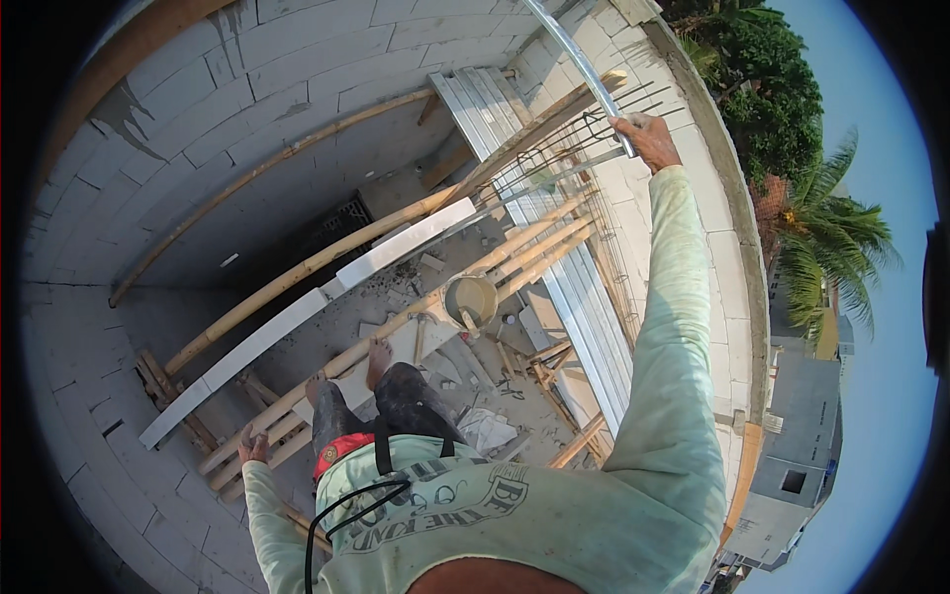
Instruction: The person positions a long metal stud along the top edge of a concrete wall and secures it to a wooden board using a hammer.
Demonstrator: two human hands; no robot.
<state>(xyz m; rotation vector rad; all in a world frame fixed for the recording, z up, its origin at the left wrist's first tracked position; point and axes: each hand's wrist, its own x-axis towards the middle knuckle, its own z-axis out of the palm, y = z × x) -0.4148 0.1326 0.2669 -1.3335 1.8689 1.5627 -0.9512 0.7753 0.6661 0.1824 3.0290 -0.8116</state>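
My right hand point(648, 142), arm stretched forward, is closed around the lower end of a long silvery metal bar point(584, 69). The bar slants up and leftward past the top edge of the picture. Low at my left side, my left hand point(254, 445) has its fingers apart and nothing in it, close to the bamboo poles point(282, 421). In front of my bare feet stands a round bucket point(470, 300) with grey mortar-like stuff and what looks like a tool handle in it.
A narrow course of pale blocks point(406, 245) runs beside a long bamboo pole point(317, 277). Grey block walls point(198, 109) enclose the left and far sides. Ribbed metal sheets point(584, 317), thin steel rods point(648, 97) and a pale block wall point(727, 287) lie to the right. Rubble litters the floor below.
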